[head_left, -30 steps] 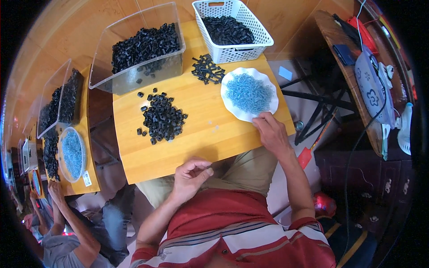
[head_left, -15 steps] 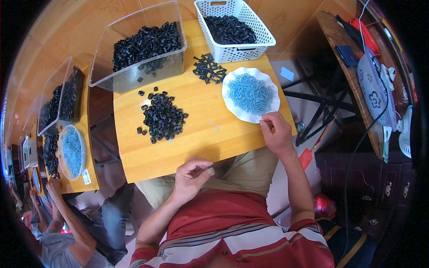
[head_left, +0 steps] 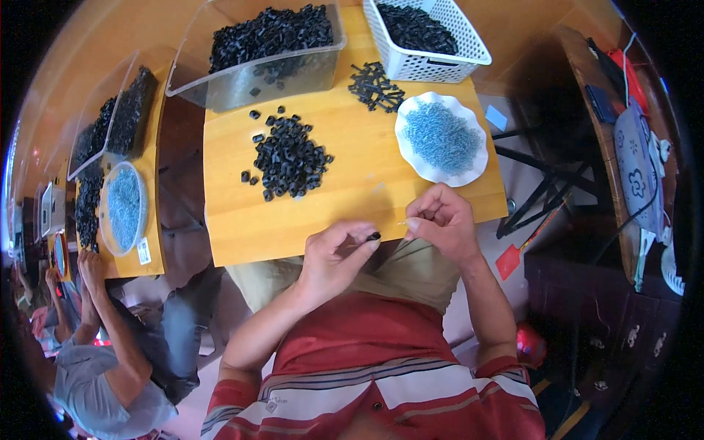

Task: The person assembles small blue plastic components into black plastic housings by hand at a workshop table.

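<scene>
My left hand [head_left: 331, 258] is closed at the table's front edge, pinching a small black plastic part [head_left: 374, 236] between thumb and fingertips. Facing it from the right, my right hand [head_left: 444, 224] pinches a tiny, thin pale piece [head_left: 401, 223], too small to make out well. A short gap separates the two pieces. Beyond my right hand stands a white scalloped plate [head_left: 456, 178] heaped with tiny translucent blue pieces [head_left: 443, 137]. A loose pile of black hollow plastic parts [head_left: 290, 158] lies on the table, farther away from my left hand.
Behind the pile stands a clear bin [head_left: 279, 95] of black parts. A white perforated basket [head_left: 433, 70] holds more, with black stick-like parts [head_left: 376, 87] spilled before it on the wooden table [head_left: 242, 227]. At left, another person [head_left: 110, 374] works at a similar table.
My right hand has come away from the plate's edge, toward my left hand, with a thin piece in its fingertips. The black part in my left hand now shows clearly. The view has shifted.
</scene>
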Available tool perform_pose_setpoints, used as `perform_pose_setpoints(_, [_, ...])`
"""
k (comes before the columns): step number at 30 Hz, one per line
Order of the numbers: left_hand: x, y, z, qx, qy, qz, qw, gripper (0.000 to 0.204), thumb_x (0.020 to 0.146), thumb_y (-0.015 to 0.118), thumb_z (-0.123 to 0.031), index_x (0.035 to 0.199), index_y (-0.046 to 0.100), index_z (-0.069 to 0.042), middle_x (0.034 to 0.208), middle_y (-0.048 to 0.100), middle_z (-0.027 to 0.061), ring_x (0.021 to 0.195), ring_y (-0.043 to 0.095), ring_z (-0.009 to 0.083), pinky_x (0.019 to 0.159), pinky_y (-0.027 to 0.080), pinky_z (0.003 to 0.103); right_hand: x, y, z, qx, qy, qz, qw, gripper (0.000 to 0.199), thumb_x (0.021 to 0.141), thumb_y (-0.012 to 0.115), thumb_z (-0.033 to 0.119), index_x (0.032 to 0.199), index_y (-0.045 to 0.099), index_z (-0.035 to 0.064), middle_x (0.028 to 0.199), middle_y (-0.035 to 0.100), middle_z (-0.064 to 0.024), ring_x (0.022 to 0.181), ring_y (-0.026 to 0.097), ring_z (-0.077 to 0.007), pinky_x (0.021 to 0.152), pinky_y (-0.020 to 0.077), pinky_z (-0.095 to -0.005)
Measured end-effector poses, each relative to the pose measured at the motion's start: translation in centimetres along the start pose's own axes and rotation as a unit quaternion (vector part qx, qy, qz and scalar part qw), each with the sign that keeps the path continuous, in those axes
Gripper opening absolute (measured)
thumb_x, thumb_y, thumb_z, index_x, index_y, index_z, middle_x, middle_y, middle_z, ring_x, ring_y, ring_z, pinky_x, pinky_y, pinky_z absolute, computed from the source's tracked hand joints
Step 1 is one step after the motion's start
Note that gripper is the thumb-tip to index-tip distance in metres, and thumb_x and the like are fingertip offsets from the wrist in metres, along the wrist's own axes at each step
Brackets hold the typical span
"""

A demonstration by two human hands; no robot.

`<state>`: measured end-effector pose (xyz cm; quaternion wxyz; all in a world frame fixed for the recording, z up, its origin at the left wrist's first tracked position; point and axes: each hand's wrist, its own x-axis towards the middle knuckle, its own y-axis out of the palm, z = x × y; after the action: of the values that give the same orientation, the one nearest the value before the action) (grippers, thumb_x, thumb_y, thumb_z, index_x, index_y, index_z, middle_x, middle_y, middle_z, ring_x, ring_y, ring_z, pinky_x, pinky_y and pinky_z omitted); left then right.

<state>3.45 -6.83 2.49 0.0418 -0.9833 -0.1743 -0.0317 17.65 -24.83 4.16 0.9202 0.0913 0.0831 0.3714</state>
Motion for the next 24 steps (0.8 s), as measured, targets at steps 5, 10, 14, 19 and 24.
perform_pose_setpoints(5, [0.2, -0.2, 0.2, 0.02, 0.043, 0.008, 0.999, 0.028, 0.086, 0.073, 0.003, 0.112, 0.063, -0.001, 0.092, 0.071, 0.0049, 0.085, 0.067, 0.0094, 0.077, 0.055, 0.024, 0.3, 1.4, -0.4, 0.023, 0.064, 0.057, 0.996, 0.027, 0.083, 0.068, -0.007, 0.099, 0.048, 0.0042, 0.094, 0.063, -0.0102, 0.081, 0.065, -0.0134, 0.074, 0.0613, -0.0317])
perform_pose_setpoints(10, [0.1, -0.6, 0.4, 0.042, 0.06, 0.011, 0.997, 0.027, 0.085, 0.075, 0.002, 0.11, 0.064, -0.001, 0.091, 0.072, 0.0057, 0.082, 0.068, 0.01, 0.075, 0.056, 0.025, 0.8, 2.3, -0.1, 0.006, 0.088, 0.087, 0.992, 0.024, 0.085, 0.07, -0.002, 0.098, 0.051, 0.0044, 0.09, 0.063, -0.0041, 0.08, 0.065, -0.0102, 0.069, 0.0519, -0.0241])
perform_pose_setpoints(14, [0.2, -1.0, -0.1, 0.096, 0.086, 0.023, 0.991, 0.024, 0.082, 0.077, 0.0, 0.104, 0.067, -0.002, 0.09, 0.071, 0.0092, 0.079, 0.07, 0.0174, 0.069, 0.057, 0.029, 1.2, 2.1, -0.5, -0.055, 0.086, 0.126, 0.987, 0.022, 0.086, 0.072, 0.001, 0.095, 0.053, 0.0054, 0.086, 0.062, -0.0005, 0.078, 0.061, -0.0067, 0.066, 0.0475, -0.022])
perform_pose_setpoints(19, [0.1, -1.5, 0.0, 0.118, 0.103, 0.024, 0.987, 0.023, 0.081, 0.077, -0.001, 0.103, 0.068, -0.003, 0.089, 0.069, 0.0108, 0.075, 0.069, 0.0232, 0.065, 0.056, 0.031, 2.0, 2.3, -1.2, -0.084, 0.12, 0.164, 0.975, 0.02, 0.086, 0.075, 0.005, 0.088, 0.056, 0.0053, 0.081, 0.06, 0.0028, 0.075, 0.055, -0.0039, 0.064, 0.0448, -0.0217])
perform_pose_setpoints(24, [-0.3, -2.4, 0.3, 0.106, 0.06, 0.012, 0.993, 0.019, 0.083, 0.076, -0.002, 0.101, 0.069, -0.002, 0.088, 0.069, 0.0096, 0.076, 0.069, 0.0201, 0.066, 0.057, 0.031, 3.4, 3.6, -0.4, -0.134, 0.146, 0.209, 0.957, 0.015, 0.089, 0.075, 0.008, 0.09, 0.061, 0.0043, 0.084, 0.062, 0.0021, 0.076, 0.056, -0.0041, 0.065, 0.0466, -0.023])
